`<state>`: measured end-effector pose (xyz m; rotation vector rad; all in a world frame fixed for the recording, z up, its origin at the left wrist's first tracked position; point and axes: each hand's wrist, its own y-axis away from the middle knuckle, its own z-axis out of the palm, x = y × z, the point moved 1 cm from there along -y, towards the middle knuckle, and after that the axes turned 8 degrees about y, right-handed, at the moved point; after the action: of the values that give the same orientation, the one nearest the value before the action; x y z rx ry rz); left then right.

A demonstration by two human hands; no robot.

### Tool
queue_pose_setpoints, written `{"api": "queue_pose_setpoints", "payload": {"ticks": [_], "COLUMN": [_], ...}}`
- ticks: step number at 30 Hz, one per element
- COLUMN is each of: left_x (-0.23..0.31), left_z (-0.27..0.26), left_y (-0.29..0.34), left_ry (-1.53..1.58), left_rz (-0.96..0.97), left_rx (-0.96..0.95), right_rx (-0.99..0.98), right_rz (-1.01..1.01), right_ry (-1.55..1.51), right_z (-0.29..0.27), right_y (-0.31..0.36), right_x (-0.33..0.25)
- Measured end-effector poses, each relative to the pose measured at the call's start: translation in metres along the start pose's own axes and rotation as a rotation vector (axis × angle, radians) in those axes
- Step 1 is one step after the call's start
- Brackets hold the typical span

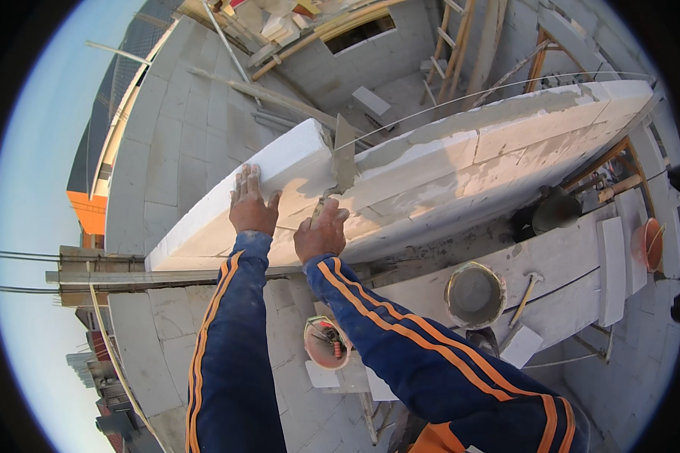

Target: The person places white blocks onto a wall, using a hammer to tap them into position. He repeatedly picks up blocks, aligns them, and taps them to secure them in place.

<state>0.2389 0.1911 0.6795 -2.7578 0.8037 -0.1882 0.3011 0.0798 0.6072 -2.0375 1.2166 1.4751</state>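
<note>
A white lightweight block (298,155) sits on top of the wall at its left part. My left hand (253,202) lies on this block with its fingers stretched out over the top edge. My right hand (322,230) is closed around the handle of a trowel (344,149), mostly hidden by the fingers. The trowel's flat grey blade stands upright at the block's right end, where wet mortar shows. Grey mortar (400,149) also covers the top of the block course (438,177) to the right.
A string line (423,110) runs above the wall. Below stand a mortar bucket (476,294), a bucket of tools (327,343), a hammer (527,296) and a dark bucket (555,211) on or near the platform (419,291). Loose blocks (610,268) lean at right; wooden ladders (453,49) stand beyond.
</note>
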Motion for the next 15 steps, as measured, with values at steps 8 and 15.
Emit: {"api": "queue_pose_setpoints", "payload": {"ticks": [8, 15], "left_x": [0.000, 0.001], "left_z": [-0.005, -0.009], "left_y": [-0.001, 0.002], "left_ry": [-0.021, -0.020], "left_rz": [-0.003, -0.012], "left_rx": [-0.048, -0.093], "right_rx": [-0.058, -0.754], "right_rz": [-0.147, 0.346], "right_ry": [-0.523, -1.694], "right_z": [-0.085, -0.084], "right_y": [0.082, 0.008], "right_x": [0.088, 0.098]}}
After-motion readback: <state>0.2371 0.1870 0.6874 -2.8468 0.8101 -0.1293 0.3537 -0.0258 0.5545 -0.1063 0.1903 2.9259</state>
